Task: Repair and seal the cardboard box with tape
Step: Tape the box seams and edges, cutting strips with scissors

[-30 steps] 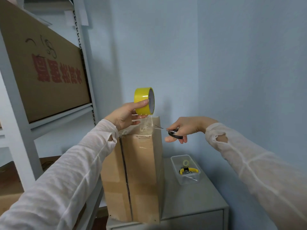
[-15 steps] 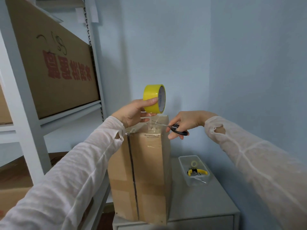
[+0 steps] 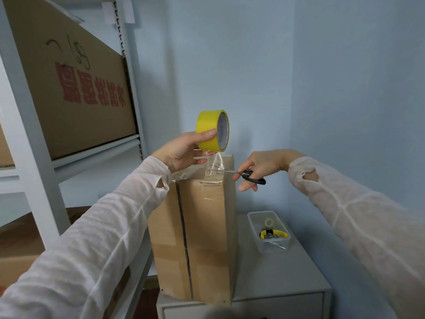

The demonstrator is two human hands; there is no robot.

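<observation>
Two hands work above a tall cardboard box [image 3: 195, 238] that stands upright on a grey desk [image 3: 287, 279], close to its left edge. The left hand [image 3: 181, 153] has its grip closed around a yellow tape roll [image 3: 212, 130], thumb on the outer face, holding it just above the box's top. A clear strip of tape [image 3: 216, 163] runs down from the roll to the top of the box, where it is stuck near the front edge. The right hand [image 3: 257, 168] holds black-handled scissors [image 3: 243, 174], fingers through the loops, with the blades reaching left into the clear strip; how far apart the blades are cannot be told. A dark seam runs down the front of the box, and clear tape shines on the upper right part of that face. To the right of the box on the desk sits a clear plastic container [image 3: 269, 231] with yellow-handled pliers [image 3: 273, 233] and a small roll inside. At left, a white shelf [image 3: 96, 153] carries a big carton [image 3: 76, 88] with red print
</observation>
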